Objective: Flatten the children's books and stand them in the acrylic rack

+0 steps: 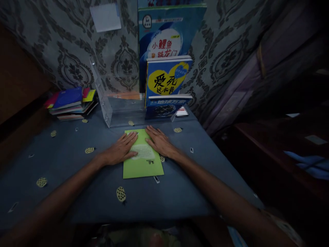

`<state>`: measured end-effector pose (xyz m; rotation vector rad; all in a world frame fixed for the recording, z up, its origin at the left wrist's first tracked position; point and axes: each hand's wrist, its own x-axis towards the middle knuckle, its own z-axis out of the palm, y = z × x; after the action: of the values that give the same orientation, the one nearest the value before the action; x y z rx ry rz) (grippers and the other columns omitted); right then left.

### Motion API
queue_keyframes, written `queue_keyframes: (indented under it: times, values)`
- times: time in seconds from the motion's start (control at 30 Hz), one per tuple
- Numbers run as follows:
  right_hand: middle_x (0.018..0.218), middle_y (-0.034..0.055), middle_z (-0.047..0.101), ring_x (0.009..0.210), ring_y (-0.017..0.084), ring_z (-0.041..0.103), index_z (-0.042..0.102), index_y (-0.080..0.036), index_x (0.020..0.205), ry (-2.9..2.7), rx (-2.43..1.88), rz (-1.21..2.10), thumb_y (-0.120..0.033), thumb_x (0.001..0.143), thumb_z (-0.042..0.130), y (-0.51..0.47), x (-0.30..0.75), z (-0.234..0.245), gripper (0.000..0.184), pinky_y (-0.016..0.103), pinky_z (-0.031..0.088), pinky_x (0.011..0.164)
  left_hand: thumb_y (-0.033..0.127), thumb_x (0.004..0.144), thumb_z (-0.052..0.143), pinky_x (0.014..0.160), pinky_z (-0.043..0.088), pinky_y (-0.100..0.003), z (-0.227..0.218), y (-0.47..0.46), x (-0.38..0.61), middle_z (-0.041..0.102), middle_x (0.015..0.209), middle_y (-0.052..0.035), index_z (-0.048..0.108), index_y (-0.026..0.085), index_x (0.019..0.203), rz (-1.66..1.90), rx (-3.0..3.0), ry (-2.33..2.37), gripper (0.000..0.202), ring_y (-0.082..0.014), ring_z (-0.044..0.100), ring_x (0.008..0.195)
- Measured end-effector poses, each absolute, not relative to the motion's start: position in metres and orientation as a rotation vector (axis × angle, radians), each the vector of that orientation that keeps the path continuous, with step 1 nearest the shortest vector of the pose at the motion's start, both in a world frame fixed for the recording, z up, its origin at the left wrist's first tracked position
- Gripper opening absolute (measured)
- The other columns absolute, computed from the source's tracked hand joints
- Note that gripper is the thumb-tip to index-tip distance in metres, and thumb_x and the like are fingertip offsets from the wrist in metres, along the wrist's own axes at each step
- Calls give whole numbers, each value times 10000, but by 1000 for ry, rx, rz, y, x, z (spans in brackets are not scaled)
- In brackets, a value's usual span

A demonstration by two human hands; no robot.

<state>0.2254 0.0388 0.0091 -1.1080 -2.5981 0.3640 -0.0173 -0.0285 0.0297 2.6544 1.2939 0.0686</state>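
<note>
A thin green book (144, 164) lies flat on the blue patterned tablecloth (77, 161) in front of me. My left hand (120, 149) rests flat on the book's left side with its fingers stretched out. On the upper right edge of the book my right hand (160, 140) lies flat too, fingers spread. Neither hand grips anything. Just beyond the book stands a clear acrylic book holder (108, 103) with three blue books (167, 82) upright at its right end.
A stack of colourful books (70, 103) lies at the table's back left. Patterned wallpaper (72, 51) rises behind the table, with a white note (106, 17) stuck on it. Dark wooden furniture (277, 137) stands to the right of the table's edge.
</note>
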Motion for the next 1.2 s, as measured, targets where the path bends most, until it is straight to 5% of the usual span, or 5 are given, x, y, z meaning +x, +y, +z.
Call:
queue_keyframes:
  times: [0.37, 0.63, 0.97, 1.2]
  values:
    - [1590, 131, 333, 1491, 237, 264, 366, -107, 1514, -2600, -1130, 341, -379, 1013, 326, 36, 224, 10, 572, 471, 231, 1221, 642, 988, 296, 1241, 38, -453, 47, -89, -9, 47, 1650, -132, -162, 187, 1564, -110, 2744, 1042, 865, -268, 32, 1524]
    - [1575, 166, 351, 1483, 259, 283, 393, -70, 1494, -2586, -1123, 407, -407, 1013, 332, 38, 225, 10, 590, 483, 229, 1217, 641, 973, 366, 1240, 95, -437, 55, -110, -4, 118, 1648, -104, -124, 232, 1574, -55, 2721, 938, 877, -267, 145, 1515]
    - [1514, 80, 479, 1411, 239, 425, 448, -214, 1477, -2330, -946, 907, -679, 975, 201, 62, 242, 16, 728, 479, 294, 1195, 669, 984, 219, 1236, 3, -436, 49, -27, 34, 26, 1647, -131, 58, 124, 1587, -120, 2675, 992, 829, -256, -4, 1527]
    - [1532, 87, 453, 1430, 245, 394, 435, -205, 1486, -2239, -926, 1103, -742, 937, 236, 66, 247, 26, 793, 471, 242, 1222, 712, 956, 237, 1235, 15, -440, 46, -3, 72, 177, 1627, -185, 189, 63, 1564, -94, 2764, 847, 891, -274, 76, 1527]
